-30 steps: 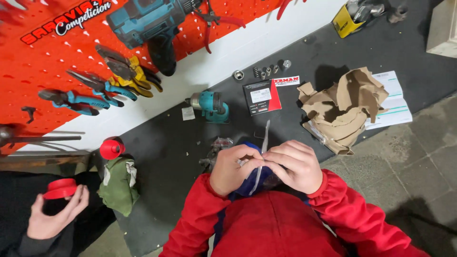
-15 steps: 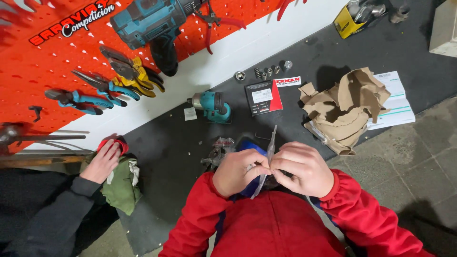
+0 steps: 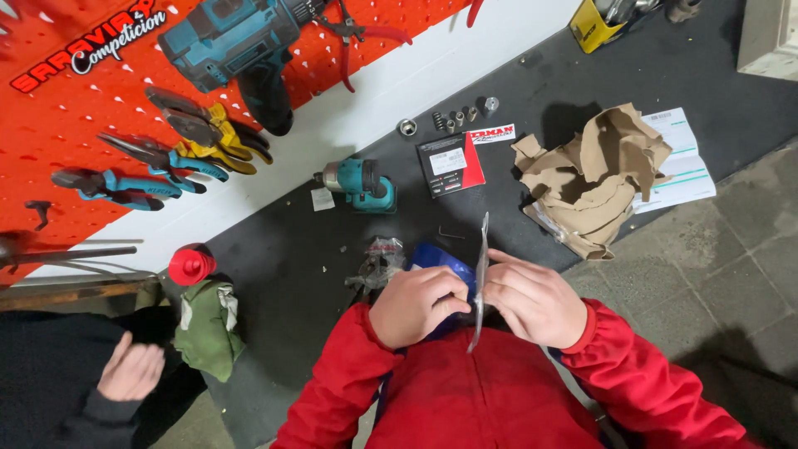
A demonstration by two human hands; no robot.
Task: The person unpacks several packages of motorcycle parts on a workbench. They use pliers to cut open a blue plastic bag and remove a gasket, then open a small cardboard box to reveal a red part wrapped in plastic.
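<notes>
My left hand [image 3: 415, 304] and my right hand [image 3: 532, 299] meet close to my chest, both pinching a thin, flat clear plastic packet [image 3: 480, 274] seen edge-on, standing nearly upright between them. Red sleeves cover both my arms. Just behind the hands lies a blue object [image 3: 439, 258], partly hidden by my fingers. Beside it on the dark bench mat [image 3: 299, 274] sits a small crumpled clear bag with dark parts [image 3: 376, 264].
A teal power tool [image 3: 359, 183], a red-and-black card pack [image 3: 450, 163], several small metal sockets [image 3: 455, 118] and crumpled brown paper [image 3: 592, 176] lie on the mat. Pliers [image 3: 199, 133] hang on the orange pegboard. Another person's hand [image 3: 131, 371] is at left, near a red cap [image 3: 191, 264] and green cloth [image 3: 208, 326].
The other person set the red cap by the green cloth and drew their hand back. My hands stayed together on the plastic packet, which now stands more upright.
</notes>
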